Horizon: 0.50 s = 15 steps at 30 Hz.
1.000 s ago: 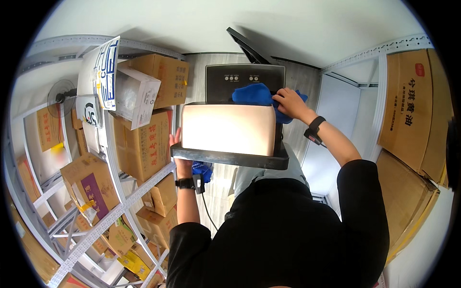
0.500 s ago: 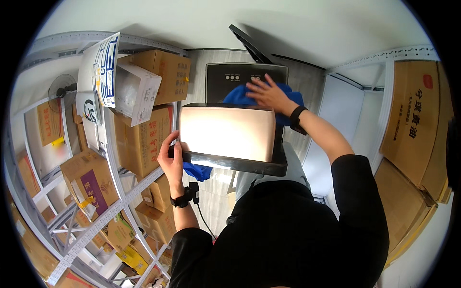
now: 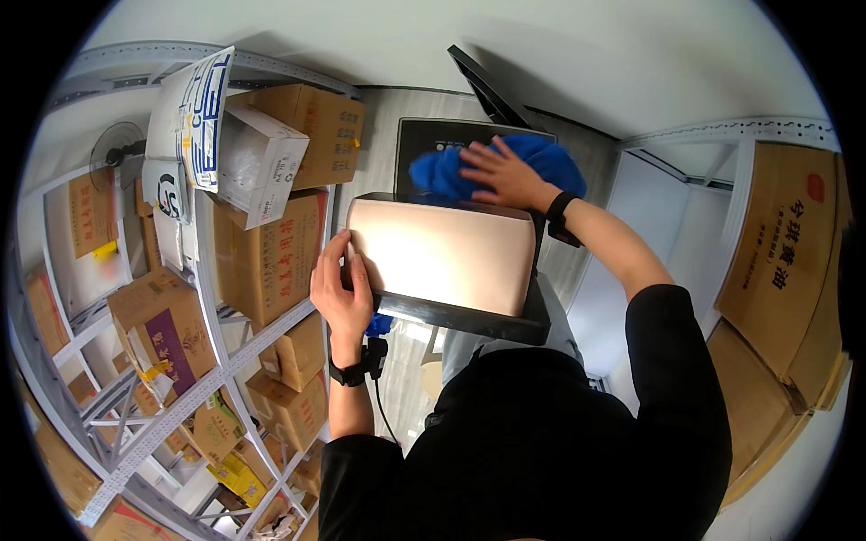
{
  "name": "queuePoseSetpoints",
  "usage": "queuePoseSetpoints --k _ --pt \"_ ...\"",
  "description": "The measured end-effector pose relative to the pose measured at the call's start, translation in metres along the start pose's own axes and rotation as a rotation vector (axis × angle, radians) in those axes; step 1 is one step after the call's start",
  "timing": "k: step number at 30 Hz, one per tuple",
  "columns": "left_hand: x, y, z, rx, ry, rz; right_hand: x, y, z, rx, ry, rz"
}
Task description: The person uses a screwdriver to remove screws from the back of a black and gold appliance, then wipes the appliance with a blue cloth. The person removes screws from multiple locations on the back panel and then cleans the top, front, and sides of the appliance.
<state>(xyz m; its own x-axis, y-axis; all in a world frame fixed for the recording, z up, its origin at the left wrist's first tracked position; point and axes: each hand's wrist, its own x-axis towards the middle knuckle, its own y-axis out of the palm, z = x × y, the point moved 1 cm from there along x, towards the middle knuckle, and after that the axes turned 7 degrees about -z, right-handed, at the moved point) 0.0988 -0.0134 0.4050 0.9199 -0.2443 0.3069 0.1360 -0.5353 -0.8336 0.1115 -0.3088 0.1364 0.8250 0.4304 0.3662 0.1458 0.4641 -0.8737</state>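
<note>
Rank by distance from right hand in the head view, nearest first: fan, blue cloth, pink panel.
1. Blue cloth: directly under the right hand, touching.
2. Pink panel: just below the hand in the picture.
3. Fan: far left.

I see the person's 2 hands apart, the right hand point(image 3: 516, 178) reaching farther forward, palm down, its fingers point(image 3: 492, 159) splayed and pointing to the left. The right elbow is bent and held out wide, and the right forearm point(image 3: 618, 243) slants forward and inward. Nearer the body, the left hand point(image 3: 341, 298) has its fingers pointing forward, with the thumb point(image 3: 362, 279) standing off from them. The left forearm point(image 3: 350, 410) runs almost straight ahead.
</note>
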Motion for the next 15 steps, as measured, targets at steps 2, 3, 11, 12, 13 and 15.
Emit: queuePoseSetpoints --k 2,3,11,12,13,15 --pt "0.001 0.001 0.001 0.004 0.009 0.003 0.003 0.017 0.017 -0.068 -0.269 0.196" --pt "0.002 0.001 0.001 0.008 0.012 0.005 0.006 0.020 0.020 -0.094 -0.308 0.060" --pt "-0.002 0.000 -0.002 0.020 -0.005 0.003 0.065 0.023 -0.002 0.056 -0.072 0.007" --pt "-0.002 0.000 -0.002 0.024 0.000 0.002 0.078 0.026 -0.006 0.037 -0.041 -0.022" --pt "-0.002 0.000 -0.001 0.030 0.004 0.000 0.089 0.029 -0.008 0.014 0.000 -0.013" --pt "-0.003 -0.001 -0.001 0.037 -0.001 0.008 0.106 0.034 -0.012 -0.043 0.029 -0.073"
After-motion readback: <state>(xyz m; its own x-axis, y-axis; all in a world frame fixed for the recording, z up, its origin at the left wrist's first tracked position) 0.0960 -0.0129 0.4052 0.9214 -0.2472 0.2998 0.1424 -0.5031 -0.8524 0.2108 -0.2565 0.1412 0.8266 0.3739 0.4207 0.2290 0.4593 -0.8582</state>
